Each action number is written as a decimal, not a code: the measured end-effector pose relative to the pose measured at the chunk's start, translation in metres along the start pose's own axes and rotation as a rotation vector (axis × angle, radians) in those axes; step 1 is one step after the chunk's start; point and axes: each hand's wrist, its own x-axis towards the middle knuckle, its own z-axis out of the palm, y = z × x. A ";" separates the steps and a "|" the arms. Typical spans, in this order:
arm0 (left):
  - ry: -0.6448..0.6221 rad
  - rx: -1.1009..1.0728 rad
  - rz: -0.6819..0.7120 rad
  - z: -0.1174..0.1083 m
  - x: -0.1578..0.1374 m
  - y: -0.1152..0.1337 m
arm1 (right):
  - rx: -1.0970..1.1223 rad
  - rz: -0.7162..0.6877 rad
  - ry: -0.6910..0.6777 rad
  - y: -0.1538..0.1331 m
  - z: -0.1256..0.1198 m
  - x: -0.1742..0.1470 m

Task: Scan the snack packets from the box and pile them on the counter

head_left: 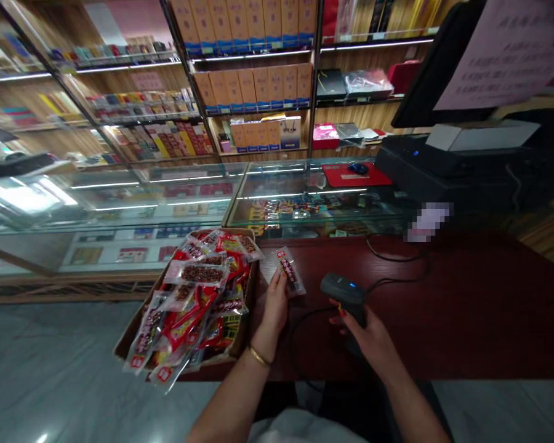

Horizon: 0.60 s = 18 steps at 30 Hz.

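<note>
Between the fingers of my left hand (275,303) is a clear snack packet (292,274) with a dark filling and a red mark at its top. It is at or just above the dark red counter. My right hand (367,337) is wrapped round the handle of a black barcode scanner (344,289), which has a small blue light on top. The scanner's head points left, towards the packet, with a gap between them. Left of my left hand stands a cardboard box (250,301) heaped with red and clear snack packets (203,274), some hanging over its near edge.
A cable (397,281) runs over the counter (452,326). Behind it stands a glass display case (277,184) with a red mouse pad (341,175) and a mouse (359,168). At right are a monitor (436,61) and a black machine (410,163). Shelves of boxes (253,89) line the back wall.
</note>
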 end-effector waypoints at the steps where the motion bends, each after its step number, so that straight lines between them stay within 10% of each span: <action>1: -0.009 0.013 0.005 0.001 0.000 0.000 | -0.023 -0.009 0.000 0.002 0.000 0.001; 18: -0.039 0.312 0.194 -0.007 0.010 0.008 | -0.582 -0.146 -0.068 -0.001 -0.014 -0.007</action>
